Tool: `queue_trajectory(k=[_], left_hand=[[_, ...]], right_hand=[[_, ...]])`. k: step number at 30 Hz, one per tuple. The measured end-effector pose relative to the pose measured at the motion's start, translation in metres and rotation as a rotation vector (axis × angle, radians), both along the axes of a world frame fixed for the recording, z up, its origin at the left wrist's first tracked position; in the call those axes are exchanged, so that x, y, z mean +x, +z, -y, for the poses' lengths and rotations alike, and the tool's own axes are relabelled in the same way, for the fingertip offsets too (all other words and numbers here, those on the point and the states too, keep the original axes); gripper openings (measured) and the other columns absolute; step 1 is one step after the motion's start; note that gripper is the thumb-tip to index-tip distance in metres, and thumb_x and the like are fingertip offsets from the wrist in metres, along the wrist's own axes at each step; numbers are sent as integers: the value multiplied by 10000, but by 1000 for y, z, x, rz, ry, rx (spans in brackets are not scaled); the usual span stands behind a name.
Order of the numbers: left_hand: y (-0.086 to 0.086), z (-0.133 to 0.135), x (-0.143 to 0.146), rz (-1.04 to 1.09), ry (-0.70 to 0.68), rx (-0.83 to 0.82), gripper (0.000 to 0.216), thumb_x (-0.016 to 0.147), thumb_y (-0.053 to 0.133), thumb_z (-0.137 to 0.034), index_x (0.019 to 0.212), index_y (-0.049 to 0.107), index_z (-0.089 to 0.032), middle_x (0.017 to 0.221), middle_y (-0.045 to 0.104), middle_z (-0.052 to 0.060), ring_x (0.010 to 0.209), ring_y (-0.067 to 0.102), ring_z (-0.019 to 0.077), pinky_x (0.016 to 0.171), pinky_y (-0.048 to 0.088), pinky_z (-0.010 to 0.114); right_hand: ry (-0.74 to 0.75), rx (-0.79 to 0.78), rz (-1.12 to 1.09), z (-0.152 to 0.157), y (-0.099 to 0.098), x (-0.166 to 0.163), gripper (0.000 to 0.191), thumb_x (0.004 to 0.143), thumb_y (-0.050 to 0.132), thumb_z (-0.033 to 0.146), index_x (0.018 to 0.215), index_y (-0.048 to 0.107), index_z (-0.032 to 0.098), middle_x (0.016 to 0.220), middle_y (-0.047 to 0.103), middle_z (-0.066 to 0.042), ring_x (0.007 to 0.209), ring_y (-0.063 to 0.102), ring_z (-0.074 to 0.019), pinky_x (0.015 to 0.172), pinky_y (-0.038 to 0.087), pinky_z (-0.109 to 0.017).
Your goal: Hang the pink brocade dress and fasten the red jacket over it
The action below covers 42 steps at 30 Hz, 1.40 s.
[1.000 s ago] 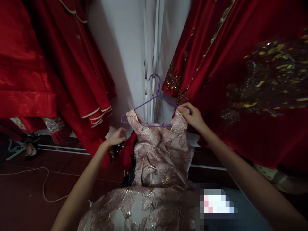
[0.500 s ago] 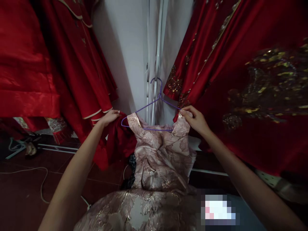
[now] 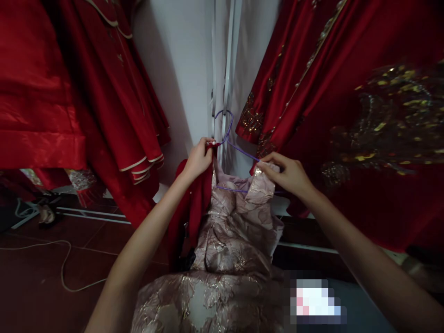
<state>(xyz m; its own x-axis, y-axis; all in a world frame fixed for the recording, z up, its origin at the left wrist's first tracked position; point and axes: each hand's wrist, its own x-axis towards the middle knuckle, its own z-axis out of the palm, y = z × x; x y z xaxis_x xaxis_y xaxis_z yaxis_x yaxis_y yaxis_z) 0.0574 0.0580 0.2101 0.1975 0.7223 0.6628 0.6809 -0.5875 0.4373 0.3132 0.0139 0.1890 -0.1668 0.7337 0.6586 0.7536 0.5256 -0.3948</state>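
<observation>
A pale pink dress (image 3: 239,252) with a metallic pattern hangs on a thin purple hanger (image 3: 243,151), whose hook is over a white metal upright. My left hand (image 3: 200,158) is closed on a dark red garment (image 3: 203,194) and holds its top edge against the hanger's left slope, just below the hook. The garment drapes over the dress's left strap and hides it. On the other side my right hand (image 3: 287,174) pinches the right strap of the dress where it meets the hanger arm.
Red garments (image 3: 138,115) hang on the left, and a red embroidered gown (image 3: 347,115) with sequins hangs on the right. A white panel (image 3: 166,60) stands behind. A pale cable (image 3: 65,263) lies on the tiled floor. A pixelated bright patch sits lower right.
My left hand has moved right and up, bringing the dark red garment from beside the hanger onto its left slope. The right hand has barely moved.
</observation>
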Motion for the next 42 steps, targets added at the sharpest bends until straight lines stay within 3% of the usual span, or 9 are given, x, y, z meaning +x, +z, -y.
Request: queue_trajectory(k=[5,9,13,18,24,28,31,35,42], left_hand=[[19,-22,-22,-384,108,-249,273,779,532,-369,838,630,-121,755,644,118,745,603,232,668,433,298],[23,-41,-41,-270,242,-124,294,814,482,-372,906,651,-150,782,642,117,776,592,234,708,421,316],[13,-52,-33,-114,60,17,318,856,409,-377,950,636,-175,838,642,75,822,567,196,764,413,298],[2,-42,-13,-57,-168,-160,403,875,330,-403,844,626,-130,736,612,25,686,535,150,662,406,246],[4,-23,-37,-262,-197,-157,379,829,412,-454,873,622,-142,705,592,12,642,510,134,636,387,244],[2,-20,-52,-340,-158,-87,314,844,413,-415,967,598,-193,835,637,34,729,555,154,692,393,262],[1,-19,-59,-403,-64,-56,296,847,412,-403,971,592,-205,822,644,38,714,567,162,681,391,260],[1,-17,-63,-514,51,-43,235,827,447,-315,980,592,-210,825,650,65,735,594,196,679,391,268],[3,-6,-67,-546,91,-41,360,742,495,-154,1089,549,-233,888,654,74,828,614,241,693,398,273]], right_hand=[[1,-7,-57,-6,2,-7,258,779,529,466,739,597,221,705,666,-15,661,602,-167,617,426,-263],[-15,-7,-84,-6,7,-7,322,785,499,515,683,598,225,579,621,2,552,571,-149,562,402,-259],[19,-5,-101,-6,8,-6,326,772,511,525,675,599,226,585,621,1,553,568,-146,556,398,-257],[54,-59,-151,-10,6,1,341,747,526,544,660,581,219,551,596,2,523,545,-138,523,376,-247],[170,-347,-192,-47,24,10,377,725,578,487,498,492,199,441,487,28,445,451,-98,462,324,-235],[389,-960,-130,-85,26,-18,346,752,573,396,502,540,160,423,519,4,416,431,-78,480,386,-221],[617,-1265,-180,-93,18,-47,286,793,519,355,728,638,103,717,675,-76,582,565,-102,539,447,-213],[770,-1176,-261,-85,12,-73,178,754,550,186,883,654,120,943,681,-62,883,610,-119,785,479,-238],[803,-1206,-269,-88,11,-86,162,742,519,103,869,616,126,904,674,-50,952,578,-121,834,469,-268]])
